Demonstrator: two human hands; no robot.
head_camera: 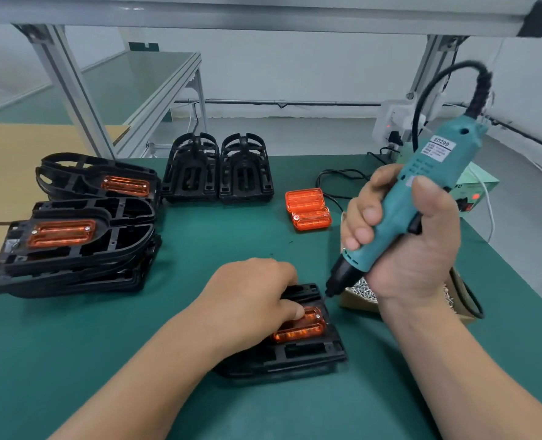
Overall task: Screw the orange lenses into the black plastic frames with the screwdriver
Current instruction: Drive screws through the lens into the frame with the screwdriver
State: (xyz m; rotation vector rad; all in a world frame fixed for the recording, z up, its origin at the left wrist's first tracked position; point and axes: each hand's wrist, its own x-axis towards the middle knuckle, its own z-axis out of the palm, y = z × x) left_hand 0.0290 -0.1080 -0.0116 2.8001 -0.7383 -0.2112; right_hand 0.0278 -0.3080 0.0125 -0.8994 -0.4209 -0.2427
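A black plastic frame (pixel 307 354) lies on the green mat near me with an orange lens (pixel 301 330) seated in it. My left hand (pixel 250 300) rests on the frame, its thumb pressing the lens. My right hand (pixel 412 236) grips a teal electric screwdriver (pixel 422 192), tilted, with its black tip (pixel 330 292) just above the frame's right corner. Two loose orange lenses (pixel 307 209) lie at mid-table. Two empty black frames (pixel 218 168) stand at the back.
Stacked frames with lenses fitted (pixel 73 236) fill the left side. A cardboard box of small screws (pixel 364 292) sits behind my right wrist. The screwdriver's black cable (pixel 434 87) arches up to a power unit (pixel 472 192) at the right. Aluminium struts (pixel 69 90) rise at the back left.
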